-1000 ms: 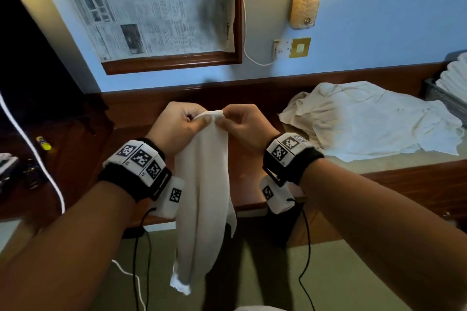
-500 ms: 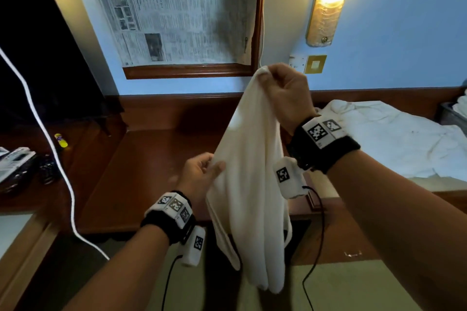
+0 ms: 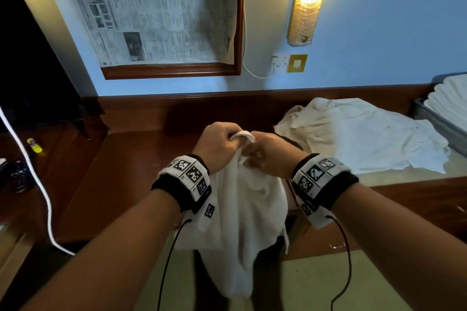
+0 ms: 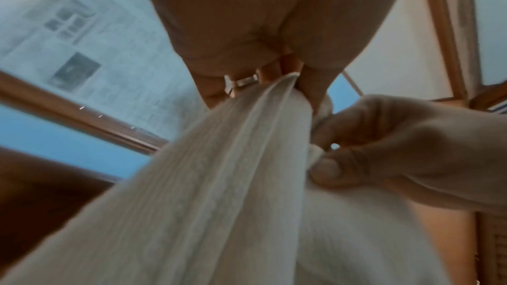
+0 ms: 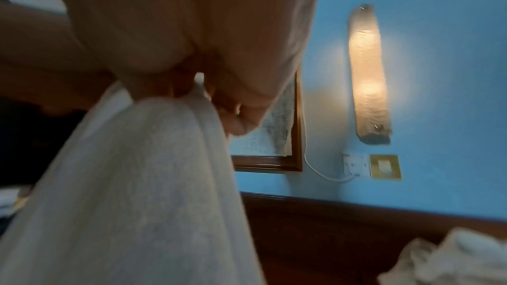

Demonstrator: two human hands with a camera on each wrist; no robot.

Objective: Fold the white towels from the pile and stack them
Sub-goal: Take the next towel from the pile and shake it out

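A white towel (image 3: 242, 212) hangs bunched from both hands above the front edge of the wooden desk (image 3: 126, 174). My left hand (image 3: 218, 145) grips its top edge, and my right hand (image 3: 267, 156) pinches the cloth right beside it. In the left wrist view the left hand (image 4: 274, 73) clamps the towel's (image 4: 219, 192) gathered edge while the right hand (image 4: 389, 148) pinches a fold. In the right wrist view the towel (image 5: 142, 181) hangs down from the right hand's curled fingers (image 5: 241, 107). A loose pile of white towels (image 3: 358, 134) lies on the desk to the right.
A grey bin (image 3: 439, 121) with folded white towels (image 3: 449, 98) stands at the far right. A white cable (image 3: 38, 184) hangs at the left, near a small yellow object (image 3: 34, 145). A framed newspaper (image 3: 156, 12) and a lit wall lamp (image 3: 307, 0) are on the blue wall.
My right hand has come down from head height with the towel's top, and my left hand has risen to meet it. Both now hold the top edge close together.
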